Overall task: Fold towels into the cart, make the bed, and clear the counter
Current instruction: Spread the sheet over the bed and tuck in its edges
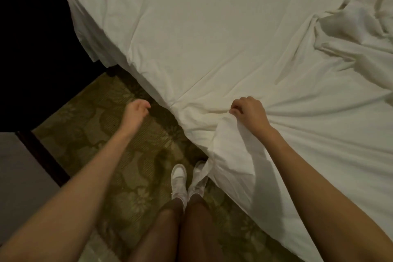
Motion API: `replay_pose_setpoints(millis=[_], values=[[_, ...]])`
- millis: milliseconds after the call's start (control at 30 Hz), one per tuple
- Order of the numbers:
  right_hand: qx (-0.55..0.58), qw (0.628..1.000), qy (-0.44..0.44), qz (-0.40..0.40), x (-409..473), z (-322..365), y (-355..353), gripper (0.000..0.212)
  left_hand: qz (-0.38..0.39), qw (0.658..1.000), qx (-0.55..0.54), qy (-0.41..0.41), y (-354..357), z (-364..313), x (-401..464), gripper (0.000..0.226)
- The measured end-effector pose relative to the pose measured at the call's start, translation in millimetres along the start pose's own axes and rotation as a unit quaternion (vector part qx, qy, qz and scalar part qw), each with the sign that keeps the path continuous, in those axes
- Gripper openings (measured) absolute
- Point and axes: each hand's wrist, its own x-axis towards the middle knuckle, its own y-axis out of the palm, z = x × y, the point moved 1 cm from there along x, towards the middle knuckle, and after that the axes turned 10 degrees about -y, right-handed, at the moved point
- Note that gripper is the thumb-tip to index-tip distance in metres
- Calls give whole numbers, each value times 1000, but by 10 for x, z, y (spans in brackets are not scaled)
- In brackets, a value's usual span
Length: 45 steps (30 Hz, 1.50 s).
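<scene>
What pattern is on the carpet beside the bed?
Olive-green floral patterned carpet, seen best in the head view.

Floor's got this olive-green carpet (119, 134) with a leafy flower pattern. White sneakers (179, 178) planted on it, side by side. Grey panel (21, 176) with dark trim off to the left.
</scene>
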Motion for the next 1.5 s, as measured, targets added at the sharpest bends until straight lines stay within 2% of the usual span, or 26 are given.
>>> replay_pose_setpoints(millis=[33, 100, 167, 233, 333, 433, 500, 600, 700, 800, 933, 1000, 1067, 1133, 1233, 1333, 1500], values=[[-7, 1000, -8, 10, 43, 22, 24, 15, 6, 1000, 2, 15, -104, -5, 16, 28], [-19, 999, -19, 31, 101, 47, 63, 13, 77, 997, 20, 20, 31, 18, -104, 23], [-11, 999, -20, 35, 110, 50, 68, 13, 172, 985, 20, 9, 415, 69, -281, 20], [-7, 999, -26, 30, 109, 35, 45, 13, 226, 974, 3, 14, 848, 110, -370, 27], [-13, 999, -36, 25, 106, 13, 53, 14, 252, 966, -37, 29, 1355, 136, -466, 36], [6, 1000, -25, -6, 29, -1, 100, 15, 272, 962, -6, 30, 1667, 139, -634, 9], [15, 999, -28, -18, -48, 28, 153, 15, 253, 967, -17, 14, 1705, 221, -696, 26], [17, 998, -57, -10, -68, 190, 244, 16, 216, 976, -22, 24, 1428, 328, -676, 26], [36, 993, -101, -57, 149, 497, 275, 16, 179, 983, -17, 30, 956, 256, -415, 19], [34, 990, -110, -82, 410, 632, 233, 16, 150, 983, 57, 84, 641, 75, -90, 24], [-31, 997, -74, -19, 444, 220, 243, 25, 102, 978, 166, 76, 798, 151, 195, 33], [-60, 995, -70, -32, 370, -59, 214, 26, 43, 972, 214, 91, 899, 186, 165, 28], [-85, 992, -74, -54, 297, -292, 158, 25, -36, 950, 264, 160, 995, 124, 81, 14], [-88, 991, -76, -65, 254, -493, 89, 26, -67, 931, 275, 230, 1146, 11, -10, 30], [-99, 989, -102, -46, 286, -800, -17, 34, -19, 938, 226, 262, 1438, -213, -63, 55], [-119, 990, -75, 16, 393, -1026, -173, 41, 16, 922, 291, 256, 1644, -456, -34, 57], [-152, 983, -73, 71, 449, -1159, -346, 50, 160, 914, 349, 133, 1764, -732, -44, 56]])
